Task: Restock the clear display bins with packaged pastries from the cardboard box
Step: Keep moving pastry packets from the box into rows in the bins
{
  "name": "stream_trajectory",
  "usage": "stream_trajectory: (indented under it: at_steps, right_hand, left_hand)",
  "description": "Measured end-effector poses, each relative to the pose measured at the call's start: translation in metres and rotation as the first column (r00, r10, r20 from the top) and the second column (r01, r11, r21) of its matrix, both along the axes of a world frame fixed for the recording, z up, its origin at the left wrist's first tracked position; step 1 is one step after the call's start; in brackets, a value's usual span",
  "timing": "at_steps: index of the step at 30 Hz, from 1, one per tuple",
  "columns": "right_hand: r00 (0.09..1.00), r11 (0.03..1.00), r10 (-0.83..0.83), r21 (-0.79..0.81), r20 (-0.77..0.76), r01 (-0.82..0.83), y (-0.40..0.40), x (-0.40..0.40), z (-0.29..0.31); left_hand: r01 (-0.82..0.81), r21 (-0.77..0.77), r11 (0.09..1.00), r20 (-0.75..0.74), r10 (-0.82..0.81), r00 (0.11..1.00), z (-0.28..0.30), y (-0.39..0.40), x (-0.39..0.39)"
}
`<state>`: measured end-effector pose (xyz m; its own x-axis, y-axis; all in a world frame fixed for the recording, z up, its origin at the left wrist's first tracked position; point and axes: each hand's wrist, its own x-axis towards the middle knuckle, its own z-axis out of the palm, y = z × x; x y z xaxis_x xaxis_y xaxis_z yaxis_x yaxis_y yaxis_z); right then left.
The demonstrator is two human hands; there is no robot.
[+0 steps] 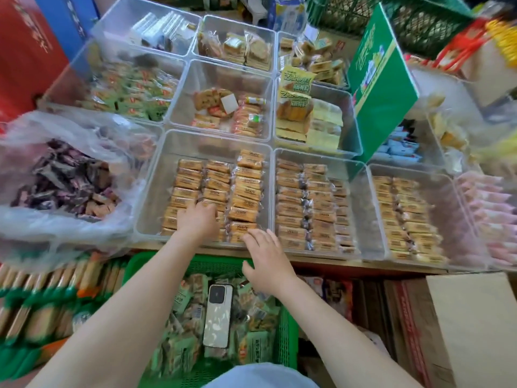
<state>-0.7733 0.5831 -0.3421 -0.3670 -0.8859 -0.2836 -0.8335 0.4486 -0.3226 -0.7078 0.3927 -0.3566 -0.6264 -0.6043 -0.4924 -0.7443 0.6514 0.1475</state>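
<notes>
The left hand point(197, 219) is reaching into the near clear bin point(151, 191) on the desk, its fingers curling down onto the rows of packaged pastries point(218, 191); whether it is gripping one I cannot tell. The right hand point(265, 261) is hovering over the bin's front rim, fingers spread and holding nothing. A cardboard box point(475, 326) is sitting lower right, and a phone point(218, 315) is lying in a green basket point(288, 331) below

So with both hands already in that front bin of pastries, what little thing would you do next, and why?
Probably nudge the loose packets by the left hand into line. That hand rests on the middle column of the front clear bin, where the near packets sit less squarely than the neat rows further back. The right hand hovers open at the bin's near edge, holding nothing, so it could steady the right column.
</notes>
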Motion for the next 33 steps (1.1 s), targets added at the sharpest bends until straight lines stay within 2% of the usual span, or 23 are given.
stream_trajectory:
  at_steps: [1, 2, 4, 6, 8, 10, 12, 16, 18, 20, 22, 23, 25, 26, 29, 33]
  right_hand:
    - [0.999, 0.998, -0.026, -0.050, 0.033, 0.027, 0.004, -0.003, 0.005]
    - [0.995, 0.991, -0.068, -0.112, 0.070, 0.075, 0.009, -0.007, 0.009]
    - [0.975, 0.948, -0.181, -0.239, 0.131, 0.209, 0.025, -0.019, 0.021]
    - [0.939, 0.867, -0.303, -0.364, 0.160, 0.342, 0.050, -0.037, 0.031]
    - [0.882, 0.765, -0.429, -0.442, 0.194, 0.469, 0.086, -0.061, 0.045]
    - [0.805, 0.651, -0.548, -0.489, 0.226, 0.580, 0.132, -0.087, 0.066]
    - [0.699, 0.498, -0.668, -0.543, 0.256, 0.676, 0.186, -0.115, 0.089]
    - [0.419, 0.108, -0.816, -0.608, 0.398, 0.787, 0.310, -0.170, 0.117]
    - [0.290, -0.024, -0.856, -0.593, 0.429, 0.805, 0.375, -0.199, 0.112]
    - [0.135, -0.100, -0.883, -0.460, 0.450, 0.882, 0.436, -0.229, 0.091]
    - [-0.013, -0.109, -0.903, -0.201, 0.429, 0.974, 0.484, -0.258, 0.064]
    - [-0.060, -0.080, -0.907, -0.032, 0.416, 0.996, 0.502, -0.270, 0.049]
    - [-0.103, 0.008, -0.908, 0.263, 0.406, 0.965, 0.524, -0.289, 0.020]
    - [-0.113, 0.043, -0.903, 0.350, 0.413, 0.936, 0.528, -0.296, 0.006]
    - [-0.154, 0.084, -0.902, 0.515, 0.402, 0.853, 0.532, -0.310, -0.032]
    - [-0.043, 0.255, -0.911, 0.644, 0.410, 0.722, 0.526, -0.309, -0.066]
  left_hand:
    - [0.012, -0.075, 0.997, 0.010, -0.011, 1.000, 0.003, 0.004, -0.004]
    - [-0.005, -0.140, 0.990, -0.044, -0.001, 0.999, 0.006, 0.011, -0.007]
    - [-0.102, -0.204, 0.974, -0.289, 0.040, 0.957, 0.017, 0.032, -0.016]
    - [-0.128, -0.159, 0.979, -0.508, 0.030, 0.861, 0.032, 0.064, -0.033]
    - [-0.029, -0.055, 0.998, -0.599, -0.010, 0.801, 0.052, 0.107, -0.058]
    - [0.100, 0.078, 0.992, -0.630, -0.029, 0.776, 0.072, 0.156, -0.086]
    - [0.227, 0.181, 0.957, -0.630, -0.064, 0.774, 0.085, 0.207, -0.117]
    - [0.385, 0.334, 0.860, -0.602, -0.120, 0.790, 0.096, 0.316, -0.185]
    - [0.404, 0.399, 0.823, -0.576, -0.117, 0.809, 0.093, 0.371, -0.219]
    - [0.402, 0.462, 0.790, -0.544, -0.106, 0.833, 0.085, 0.423, -0.250]
    - [0.353, 0.499, 0.791, -0.501, -0.069, 0.863, 0.077, 0.470, -0.277]
    - [0.308, 0.504, 0.807, -0.472, -0.041, 0.880, 0.075, 0.491, -0.290]
    - [0.217, 0.498, 0.839, -0.424, 0.017, 0.906, 0.072, 0.526, -0.311]
    - [0.173, 0.515, 0.840, -0.406, 0.061, 0.912, 0.070, 0.539, -0.320]
    - [0.026, 0.629, 0.777, -0.352, 0.255, 0.900, 0.058, 0.552, -0.336]
    - [-0.016, 0.697, 0.717, -0.355, 0.365, 0.861, 0.043, 0.545, -0.329]
